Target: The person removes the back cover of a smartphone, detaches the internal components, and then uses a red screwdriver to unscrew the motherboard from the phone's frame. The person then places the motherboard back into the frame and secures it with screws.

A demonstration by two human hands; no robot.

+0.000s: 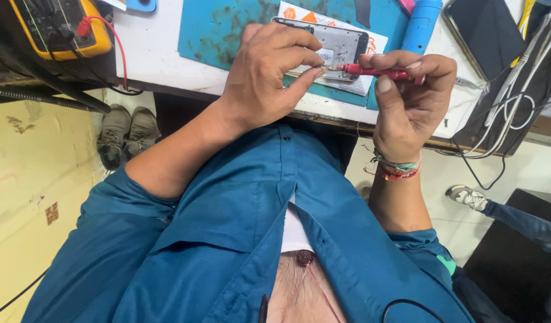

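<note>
Yellow multimeter (pixel 57 27), blue cylinder (pixel 421 24), dark phone (pixel 486 33), perhaps grey shoes (pixel 127 133).

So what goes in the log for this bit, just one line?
left hand: pinching small part by opened phone | right hand: gripping red probe, tip at left fingers | yellow meter: top left

A white worktop (pixel 156 57) runs across the top, its front edge dark and worn. A stained teal mat (pixel 221 30) lies on it. At the far left corner sits a yellow meter (pixel 54 27) with a red lead (pixel 117 51) trailing over the edge. Pale cables (pixel 520 90) hang down at the right. Below, the floor (pixel 30 197) is pale yellowish and scuffed, with a pair of grey shoes (pixel 123 134) tucked under the bench. Light is even and bright.
</note>
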